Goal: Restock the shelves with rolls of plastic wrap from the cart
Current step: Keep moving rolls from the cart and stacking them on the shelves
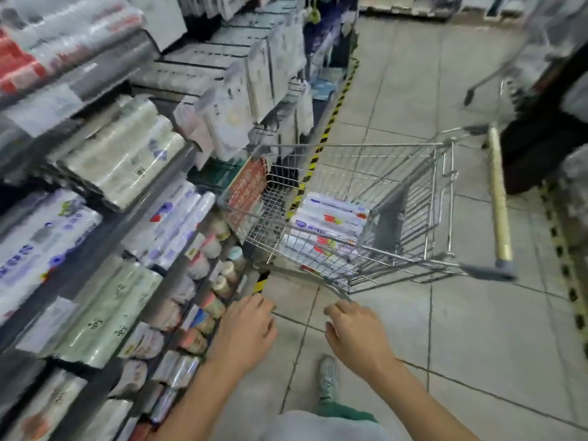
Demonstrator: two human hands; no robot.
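Observation:
A wire shopping cart (445, 198) stands in the aisle ahead, its yellow handle at the right. Several boxed rolls of plastic wrap (331, 218) lie in its basket, white with blue and red print. The shelves (178, 160) run along the left, stacked with wrapped rolls (127, 154) and bags. My left hand (245, 329) hovers low beside the shelf edge, fingers loosely curled, holding nothing. My right hand (353, 332) hangs just short of the cart's near corner, fingers bent and empty. The picture is blurred by motion.
Yellow-black tape (327, 128) marks the floor along the shelf base. Small jars and cups (219, 281) fill the lowest shelf. A dark display (547, 135) stands right of the cart. My shoe (327, 377) rests on the tiled floor below my hands.

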